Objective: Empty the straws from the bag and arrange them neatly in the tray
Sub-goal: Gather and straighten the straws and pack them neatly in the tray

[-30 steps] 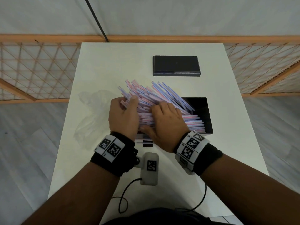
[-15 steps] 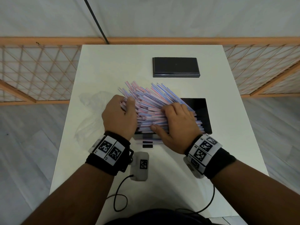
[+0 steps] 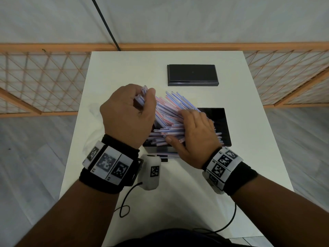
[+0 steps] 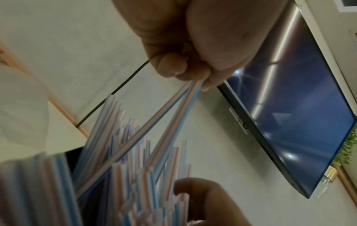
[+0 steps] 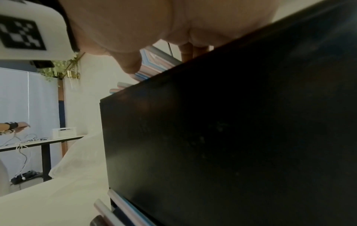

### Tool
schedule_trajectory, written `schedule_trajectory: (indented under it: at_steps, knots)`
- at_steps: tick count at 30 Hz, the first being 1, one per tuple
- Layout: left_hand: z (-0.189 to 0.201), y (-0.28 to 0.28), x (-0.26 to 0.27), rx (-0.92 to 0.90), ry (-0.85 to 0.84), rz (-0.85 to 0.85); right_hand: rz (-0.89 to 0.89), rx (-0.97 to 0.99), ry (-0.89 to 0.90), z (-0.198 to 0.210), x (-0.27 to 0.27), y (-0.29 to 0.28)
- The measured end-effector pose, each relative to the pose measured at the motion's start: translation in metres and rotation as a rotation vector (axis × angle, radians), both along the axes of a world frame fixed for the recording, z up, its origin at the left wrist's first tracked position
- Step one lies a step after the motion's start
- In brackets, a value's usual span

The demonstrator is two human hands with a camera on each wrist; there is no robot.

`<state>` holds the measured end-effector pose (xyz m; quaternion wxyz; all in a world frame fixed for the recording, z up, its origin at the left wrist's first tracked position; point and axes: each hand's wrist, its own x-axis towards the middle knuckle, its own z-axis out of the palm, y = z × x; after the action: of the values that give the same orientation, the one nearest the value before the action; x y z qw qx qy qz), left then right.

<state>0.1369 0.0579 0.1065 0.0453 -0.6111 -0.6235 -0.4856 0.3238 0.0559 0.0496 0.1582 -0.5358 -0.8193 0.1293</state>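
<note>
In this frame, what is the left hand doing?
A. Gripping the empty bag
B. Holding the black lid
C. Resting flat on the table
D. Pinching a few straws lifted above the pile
D: the left hand pinches a few straws by their ends, raised above the pile.

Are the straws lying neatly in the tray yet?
No. The straws fan out crookedly over the tray rim, some outside.

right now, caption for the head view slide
Left hand lifts a few straws while right hand presses the pile in the tray.
</note>
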Motion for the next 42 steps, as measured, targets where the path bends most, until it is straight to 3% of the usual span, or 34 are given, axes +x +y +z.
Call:
schedule_trajectory:
  at_steps: [17,25,32,34,39,42]
  knots:
    - [0.047,-0.012,0.002,0.150,0.095,-0.049,0.004,-0.031,-0.277,0.004,-0.018,0.016]
    - [0.057,-0.014,0.008,0.224,0.189,-0.063,0.016,-0.085,-0.209,0.008,-0.015,0.020]
    - [0.076,-0.015,0.010,0.282,0.216,-0.064,0.044,-0.151,-0.373,0.012,-0.018,0.015]
    - [0.081,-0.016,0.008,0.278,0.188,-0.062,0.050,-0.186,-0.318,0.014,-0.018,0.018]
    - [0.089,-0.021,0.002,0.231,0.082,-0.094,0.016,-0.207,0.161,0.023,0.002,0.016]
    - [0.091,-0.022,-0.001,0.221,0.012,-0.120,-0.077,-0.171,0.173,0.032,0.019,0.015]
